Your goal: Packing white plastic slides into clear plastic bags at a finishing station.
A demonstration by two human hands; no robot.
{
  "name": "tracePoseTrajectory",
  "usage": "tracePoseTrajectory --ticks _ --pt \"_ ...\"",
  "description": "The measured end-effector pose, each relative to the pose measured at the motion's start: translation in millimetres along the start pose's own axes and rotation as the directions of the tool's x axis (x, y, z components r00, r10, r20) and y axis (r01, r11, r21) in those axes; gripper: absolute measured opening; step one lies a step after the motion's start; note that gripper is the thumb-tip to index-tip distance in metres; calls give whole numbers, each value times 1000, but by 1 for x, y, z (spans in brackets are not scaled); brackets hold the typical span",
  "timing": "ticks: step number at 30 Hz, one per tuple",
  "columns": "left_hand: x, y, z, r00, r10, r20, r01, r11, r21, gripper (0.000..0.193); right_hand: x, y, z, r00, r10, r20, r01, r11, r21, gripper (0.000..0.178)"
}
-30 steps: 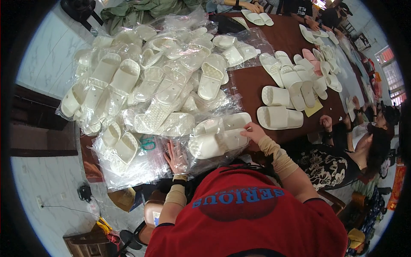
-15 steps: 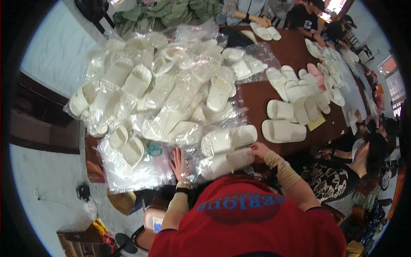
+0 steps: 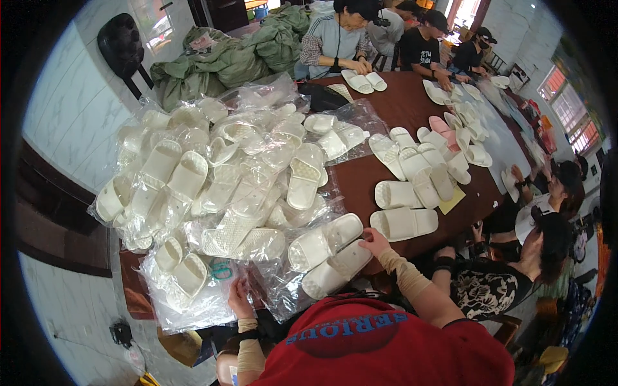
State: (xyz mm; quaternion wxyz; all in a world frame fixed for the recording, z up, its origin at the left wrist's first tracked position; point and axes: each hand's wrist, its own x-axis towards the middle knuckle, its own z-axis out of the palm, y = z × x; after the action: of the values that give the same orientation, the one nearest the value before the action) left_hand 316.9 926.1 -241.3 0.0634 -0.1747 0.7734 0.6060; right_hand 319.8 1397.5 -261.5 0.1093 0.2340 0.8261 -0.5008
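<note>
Two white slippers lie side by side in front of me, the upper slipper (image 3: pixel 326 242) and the lower slipper (image 3: pixel 339 269). Their left ends are over or inside a clear plastic bag (image 3: pixel 277 297); which of the two I cannot tell. My right hand (image 3: pixel 377 244) grips the right end of the lower slipper, thumb and fingers closed on it. At the bag's left edge, my left hand (image 3: pixel 240 301) has its fingers drawn together, seemingly on the plastic. Beside it, green-handled scissors (image 3: pixel 221 270) rest on a stack of flat clear bags (image 3: pixel 187 315).
A big heap of bagged white slippers (image 3: pixel 225 174) covers the table's left half. Unbagged slippers (image 3: pixel 412 170), one pair pink (image 3: pixel 444 132), lie right on the brown tabletop (image 3: pixel 360 174). Several people work along the far and right sides. Green sacks (image 3: pixel 251 58) stand behind.
The view has tilted up, showing more of the room. My left hand's spread fingers have come together by the bag's edge. The slipper pair now slants more, and my right hand still holds the lower one.
</note>
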Motion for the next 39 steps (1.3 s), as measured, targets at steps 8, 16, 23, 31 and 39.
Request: tracePoseTrajectory --ticks 8,16,23,31,39 --pt "-8 10 60 819 528 224 -513 499 699 58 11 -6 22 975 -183 -124 174 982 -77 85" --pt "0 -9 80 877 456 153 -366 427 827 63 29 -9 33 988 -154 14 125 847 516 56" --pt "-8 -4 78 876 461 140 -349 406 845 62 23 -21 13 968 -172 -181 176 984 4 43" --pt "2 -15 80 850 482 212 -359 235 903 54 14 -15 -53 916 -117 -383 137 990 24 43" --pt "-20 -13 75 842 324 433 -482 90 871 64 0 -36 -54 917 -41 -396 28 999 -39 48"
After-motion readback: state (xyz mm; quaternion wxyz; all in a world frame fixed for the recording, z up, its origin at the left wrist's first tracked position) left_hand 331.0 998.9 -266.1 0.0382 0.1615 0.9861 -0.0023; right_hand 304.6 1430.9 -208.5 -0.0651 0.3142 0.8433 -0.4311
